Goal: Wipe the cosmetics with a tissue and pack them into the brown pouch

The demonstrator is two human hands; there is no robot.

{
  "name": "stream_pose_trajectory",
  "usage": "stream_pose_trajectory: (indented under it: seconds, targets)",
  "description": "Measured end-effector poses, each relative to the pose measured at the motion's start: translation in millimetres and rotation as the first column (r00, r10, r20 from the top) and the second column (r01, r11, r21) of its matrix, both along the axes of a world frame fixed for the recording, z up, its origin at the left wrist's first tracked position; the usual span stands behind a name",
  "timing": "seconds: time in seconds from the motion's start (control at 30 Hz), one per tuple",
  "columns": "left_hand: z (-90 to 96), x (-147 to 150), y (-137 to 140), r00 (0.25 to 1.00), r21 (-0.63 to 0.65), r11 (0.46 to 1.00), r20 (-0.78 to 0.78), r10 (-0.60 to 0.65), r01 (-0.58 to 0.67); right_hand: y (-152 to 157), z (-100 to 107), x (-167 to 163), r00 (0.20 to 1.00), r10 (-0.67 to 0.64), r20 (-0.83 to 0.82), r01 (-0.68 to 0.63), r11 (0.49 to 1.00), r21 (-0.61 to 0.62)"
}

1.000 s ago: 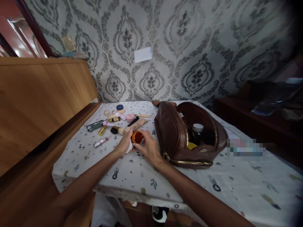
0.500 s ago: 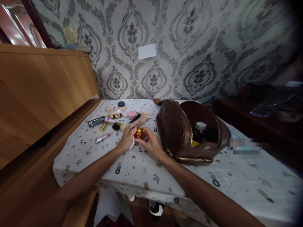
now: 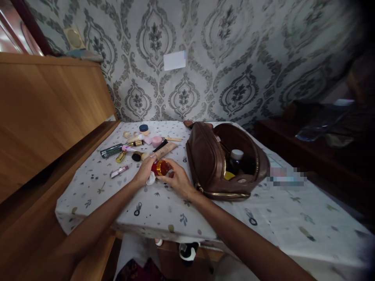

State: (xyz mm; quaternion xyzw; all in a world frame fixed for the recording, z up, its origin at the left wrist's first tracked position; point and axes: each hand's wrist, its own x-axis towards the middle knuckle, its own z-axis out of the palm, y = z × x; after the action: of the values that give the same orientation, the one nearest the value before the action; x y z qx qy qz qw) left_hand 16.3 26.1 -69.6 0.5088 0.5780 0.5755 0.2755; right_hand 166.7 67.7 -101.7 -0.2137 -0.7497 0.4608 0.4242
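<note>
A small red bottle with a gold band (image 3: pixel 161 168) is held sideways just above the cloth, between both hands. My left hand (image 3: pixel 144 171) closes on its left end, with a crumpled white pad or wipe (image 3: pixel 150 179) showing under the fingers. The fingers of my right hand (image 3: pixel 179 180) grip the right end. Just beyond the hands lie a beige tube (image 3: pixel 167 149), a makeup brush with a dark head (image 3: pixel 136 156) and a pink jar (image 3: pixel 157 141). To the left is a lip gloss tube (image 3: pixel 119 171).
An open brown leather bag (image 3: pixel 202 156) stands right of my hands, a white-capped bottle (image 3: pixel 236 155) inside. A dark green bottle (image 3: pixel 111 150), a gold bottle (image 3: pixel 120 157) and a blue-lidded jar (image 3: pixel 143 129) lie at the left. A wooden panel (image 3: pixel 52 109) borders the table's left side.
The view has shifted, so everything sits slightly further left. The red bottle is turned a little in my hands, showing more of its red left end. Both hands still hold it.
</note>
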Motion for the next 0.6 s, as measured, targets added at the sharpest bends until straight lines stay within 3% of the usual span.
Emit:
stream_pose_trajectory:
  seconds: [0.2, 0.37, 0.5, 0.6]
  targets:
    - [-0.8, 1, -5, 0.997, -0.036, 0.999, -0.063, -0.037, 0.035, -6, 6, -1, 1.0, -0.005, -0.026, 0.003, 0.996, -0.085]
    - [-1.1, -3, -3, 0.987, -0.078, 0.995, -0.154, 0.044, -0.056, -6, 7, -1, 0.998, -0.069, -0.01, 0.066, 0.976, -0.206]
    - [7.5, -9, -9, 0.94, 0.018, 0.989, -0.31, 0.143, -0.145, -7, 11, 1, 0.996, -0.087, 0.012, 0.088, 0.969, -0.23]
    - [13.1, -6, -14, 0.939, 0.123, 0.965, -0.231, 0.254, -0.231, -10, 16, 3, 0.99, -0.094, 0.109, 0.113, 0.977, -0.182]
